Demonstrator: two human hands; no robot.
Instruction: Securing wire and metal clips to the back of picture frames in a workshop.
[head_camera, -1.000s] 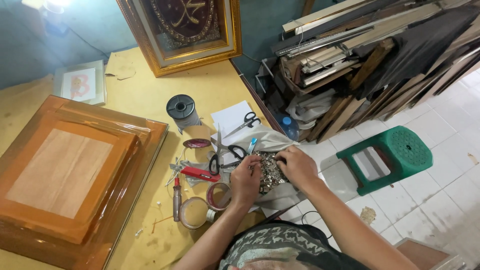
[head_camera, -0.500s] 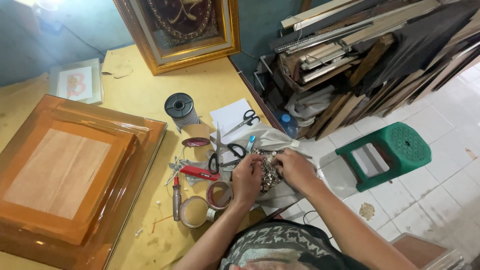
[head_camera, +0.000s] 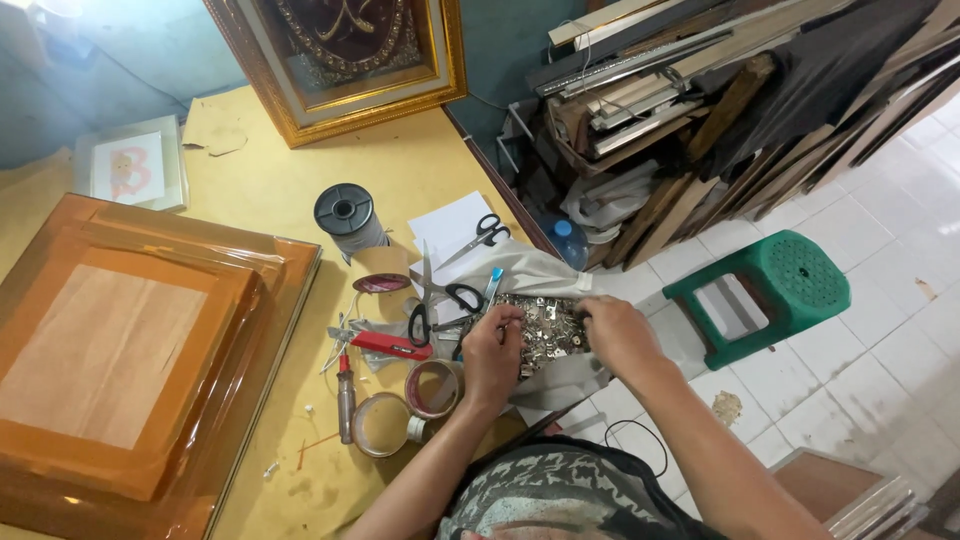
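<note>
At the right edge of the yellow surface (head_camera: 420, 170), both hands are down in a heap of small silvery metal fittings (head_camera: 545, 325) lying on a grey plastic bag that overhangs that edge. The left hand (head_camera: 492, 352) rests curled on the heap's near-left side, fingers closed loosely on a few pieces; the right hand (head_camera: 615, 335) pinches at its right side. The two hands are apart, with the heap between them.

Those fittings look stiff, light singly, loose and quick to scatter, so pinching one piece at a time seems safest; the bag beneath is soft and would sag.

Room is tight: black-handled scissors (head_camera: 440, 300) and brown tape rolls (head_camera: 432, 388) crowd the left, the drop to the tiled floor lies right, above a green plastic stool (head_camera: 790, 285).
</note>
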